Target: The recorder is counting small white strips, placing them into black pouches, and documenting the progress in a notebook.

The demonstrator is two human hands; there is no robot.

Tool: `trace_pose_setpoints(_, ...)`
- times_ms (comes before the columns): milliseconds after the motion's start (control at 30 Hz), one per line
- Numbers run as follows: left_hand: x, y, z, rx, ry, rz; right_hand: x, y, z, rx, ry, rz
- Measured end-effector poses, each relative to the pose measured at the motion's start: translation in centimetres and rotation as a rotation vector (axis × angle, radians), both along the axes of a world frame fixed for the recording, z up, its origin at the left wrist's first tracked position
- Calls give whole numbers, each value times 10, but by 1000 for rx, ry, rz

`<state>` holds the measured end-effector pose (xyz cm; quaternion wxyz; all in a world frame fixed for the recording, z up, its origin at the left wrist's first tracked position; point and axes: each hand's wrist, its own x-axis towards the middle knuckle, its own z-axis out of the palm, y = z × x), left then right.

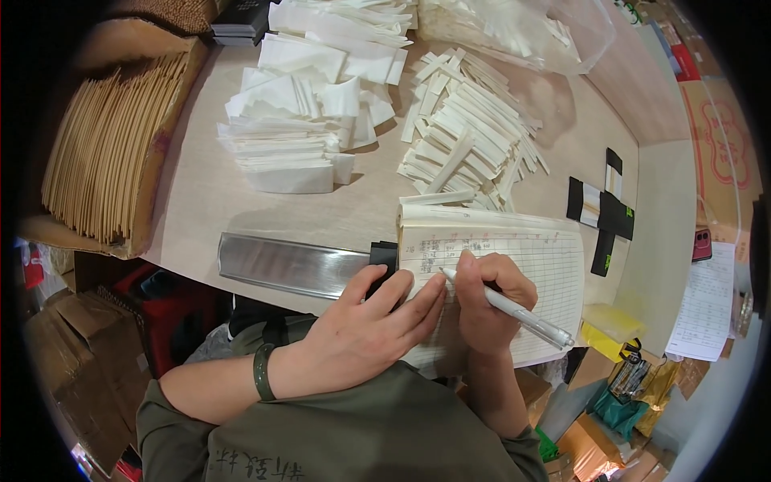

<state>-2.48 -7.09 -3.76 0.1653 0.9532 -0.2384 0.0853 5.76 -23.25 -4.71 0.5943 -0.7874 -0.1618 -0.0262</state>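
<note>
My right hand grips a white pen, its tip touching the ruled page of an open notebook at the table's near edge. My left hand lies flat with fingers spread on the notebook's left side, pressing the page down. A dark green bangle sits on my left wrist. Both forearms come in from the lower edge over my olive shirt.
A long shiny metal bar lies left of the notebook. Piles of folded white paper and several white paper strips cover the far table. A box of brown envelopes stands at left. Black packets lie at right.
</note>
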Motion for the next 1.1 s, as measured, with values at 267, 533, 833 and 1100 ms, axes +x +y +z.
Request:
trace_pose_setpoints(267,1,0,1,3,13,-1,1,0,2,6,-20,61)
trace_pose_setpoints(533,-1,0,-1,-6,13,2,1,3,2,1,13,61)
trace_pose_setpoints(833,-1,0,-1,-15,18,0,1,2,1,-29,8,64)
trace_pose_setpoints(1100,-1,-1,0,-10,9,5,1,2,1,-19,12,49)
